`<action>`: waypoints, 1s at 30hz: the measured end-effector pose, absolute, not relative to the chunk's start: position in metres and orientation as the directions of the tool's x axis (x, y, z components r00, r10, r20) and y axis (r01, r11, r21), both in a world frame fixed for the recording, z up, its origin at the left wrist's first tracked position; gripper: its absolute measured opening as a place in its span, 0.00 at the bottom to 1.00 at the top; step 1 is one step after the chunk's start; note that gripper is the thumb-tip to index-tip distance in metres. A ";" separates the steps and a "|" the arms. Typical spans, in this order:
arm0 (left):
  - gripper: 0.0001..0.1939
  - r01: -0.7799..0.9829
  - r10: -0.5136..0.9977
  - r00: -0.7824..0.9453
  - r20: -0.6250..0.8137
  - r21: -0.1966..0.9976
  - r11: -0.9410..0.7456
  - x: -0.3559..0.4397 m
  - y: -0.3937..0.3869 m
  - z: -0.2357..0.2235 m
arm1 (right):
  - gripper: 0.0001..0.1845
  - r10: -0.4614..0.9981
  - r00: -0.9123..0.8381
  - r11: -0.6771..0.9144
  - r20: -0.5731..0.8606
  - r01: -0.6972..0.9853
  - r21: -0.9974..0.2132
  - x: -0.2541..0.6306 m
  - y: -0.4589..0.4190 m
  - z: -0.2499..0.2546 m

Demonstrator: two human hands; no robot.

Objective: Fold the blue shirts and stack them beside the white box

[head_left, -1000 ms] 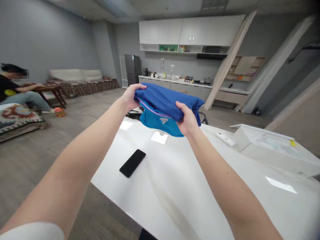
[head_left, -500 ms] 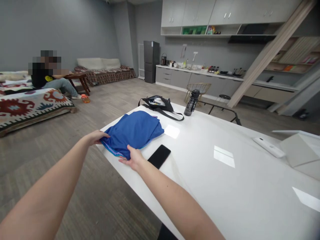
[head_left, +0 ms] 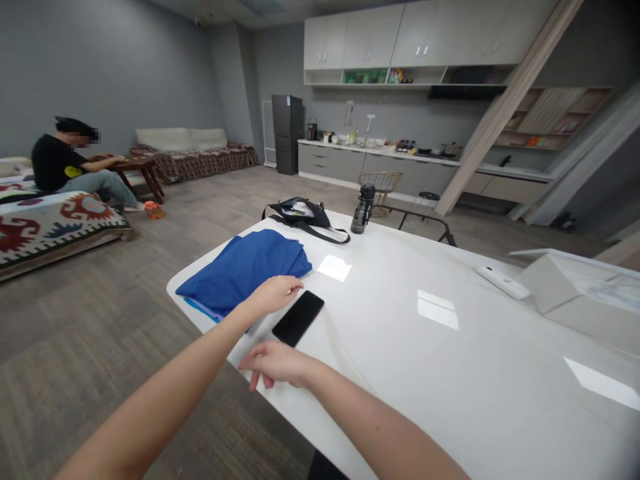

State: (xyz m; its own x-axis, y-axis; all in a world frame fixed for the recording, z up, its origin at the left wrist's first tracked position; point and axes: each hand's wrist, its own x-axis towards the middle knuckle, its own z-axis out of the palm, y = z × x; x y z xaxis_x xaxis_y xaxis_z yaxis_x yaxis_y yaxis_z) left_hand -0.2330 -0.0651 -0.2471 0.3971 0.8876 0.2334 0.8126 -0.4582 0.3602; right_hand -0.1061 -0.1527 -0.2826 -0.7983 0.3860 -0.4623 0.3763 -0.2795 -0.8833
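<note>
Folded blue garment (head_left: pixel 245 270) laid at the surface (head_left: pixel 450 360) near-left corner – left hand (head_left: pixel 274 294) and right hand (head_left: pixel 275 363) released, empty; phone (head_left: pixel 298 318) is nearest for pickup

Phone (head_left: pixel 298 318) on the surface (head_left: pixel 450 373): folded cloth (head_left: pixel 245 270) left of it, bag (head_left: pixel 300 213) and bottle (head_left: pixel 363 209) behind, my right hand (head_left: pixel 275 363) before it.

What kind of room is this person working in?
Most likely an open-plan studio flat or a staged living space: a kitchenette counter with wall cabinets and a dark fridge, a sofa along the far wall, and a glossy white table holding folded blue clothes.
</note>
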 end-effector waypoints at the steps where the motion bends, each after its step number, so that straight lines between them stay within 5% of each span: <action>1: 0.16 0.786 0.870 0.444 0.216 0.371 -0.494 -0.214 -0.065 -0.248 | 0.10 0.448 -0.776 -0.218 -0.443 0.386 -0.896 -0.089 -0.150 -0.276; 6: 0.14 0.700 0.834 0.504 0.225 0.459 -0.547 -0.152 -0.043 -0.260 | 0.10 0.690 -0.649 -0.049 -0.321 0.401 -0.915 0.017 -0.130 -0.260; 13: 0.13 0.585 0.851 0.487 0.196 0.650 -0.485 -0.061 -0.006 -0.289 | 0.07 0.905 -0.364 -0.056 -0.219 0.408 -0.911 0.143 -0.081 -0.290; 16: 0.13 0.568 0.804 0.545 0.237 0.601 -0.562 -0.029 0.003 -0.293 | 0.06 0.973 -0.173 -0.095 -0.155 0.314 -0.945 0.164 -0.044 -0.293; 20: 0.16 0.787 0.890 0.296 0.347 0.439 -0.433 -0.050 0.036 -0.279 | 0.04 0.972 -0.051 -0.210 -0.229 0.242 -0.947 0.151 0.011 -0.284; 23: 0.22 0.956 0.916 0.015 0.402 0.263 -0.131 -0.116 0.063 -0.271 | 0.06 0.956 -0.127 -0.229 -0.263 0.234 -0.945 0.117 0.043 -0.279; 26: 0.27 0.966 0.900 -0.216 0.378 0.218 0.140 -0.190 0.072 -0.274 | 0.06 0.933 -0.238 -0.218 -0.269 0.220 -0.951 0.072 0.059 -0.281; 30: 0.19 0.953 0.922 -0.260 0.288 0.232 0.196 -0.243 0.064 -0.287 | 0.05 0.891 -0.379 -0.176 -0.248 0.216 -0.960 0.012 0.062 -0.285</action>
